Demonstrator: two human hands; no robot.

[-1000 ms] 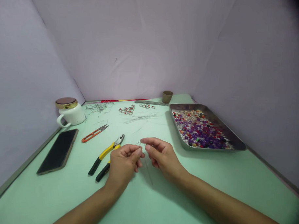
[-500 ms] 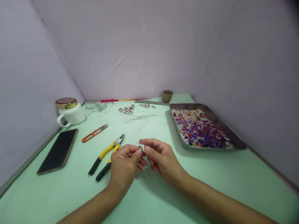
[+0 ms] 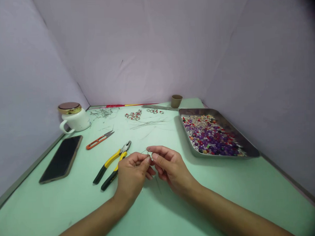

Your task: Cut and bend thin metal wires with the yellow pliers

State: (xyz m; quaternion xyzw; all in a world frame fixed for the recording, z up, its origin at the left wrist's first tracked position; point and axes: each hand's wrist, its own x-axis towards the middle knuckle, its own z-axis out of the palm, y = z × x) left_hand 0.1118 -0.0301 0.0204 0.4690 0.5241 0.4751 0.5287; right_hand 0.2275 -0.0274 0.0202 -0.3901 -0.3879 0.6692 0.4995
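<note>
My left hand (image 3: 133, 172) and my right hand (image 3: 172, 167) meet at the middle of the green table, fingertips nearly touching. Both pinch thin wire (image 3: 157, 185); one strand hangs below the fingers and short bits stick out above. Whatever else sits between the fingertips is too small to tell. Just left of my left hand lie pliers (image 3: 109, 164) with yellow and black handles, partly covered by that hand. Orange thread snips (image 3: 99, 140) rest farther left.
A metal tray (image 3: 223, 157) of mixed beads is at the right. Behind are beaded pieces (image 3: 133, 115), loose wires (image 3: 148, 123), wire scraps (image 3: 103, 113) and a small cup (image 3: 176, 101). A phone (image 3: 61, 159) and lidded white mug (image 3: 77, 120) stand left.
My left hand has shifted very slightly to the right. Both hands otherwise keep the same pinch on the wire.
</note>
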